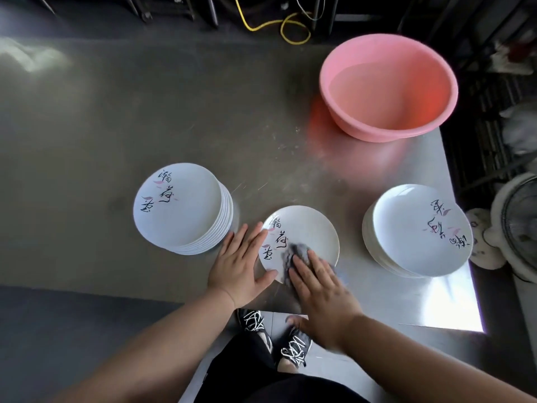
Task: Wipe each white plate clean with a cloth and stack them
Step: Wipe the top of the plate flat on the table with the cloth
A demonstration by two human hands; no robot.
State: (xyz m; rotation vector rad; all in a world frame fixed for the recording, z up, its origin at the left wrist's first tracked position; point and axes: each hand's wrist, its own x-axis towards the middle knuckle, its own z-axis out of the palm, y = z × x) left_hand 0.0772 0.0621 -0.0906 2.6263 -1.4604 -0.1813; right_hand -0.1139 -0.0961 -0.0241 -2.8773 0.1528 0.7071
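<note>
Grey crumpled cloth (296, 253) under right hand (322, 289), on round glossy plate (308, 228).

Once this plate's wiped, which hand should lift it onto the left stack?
Probably the left hand: it lies flat and free at the single plate's left rim, nearest the left stack. The right hand is pressing the grey cloth.

I see a single plate (305, 228) between two plate stacks, left stack (180, 205) and right stack (418, 231), with a basin (389, 88) behind on the surface (203, 126).
</note>
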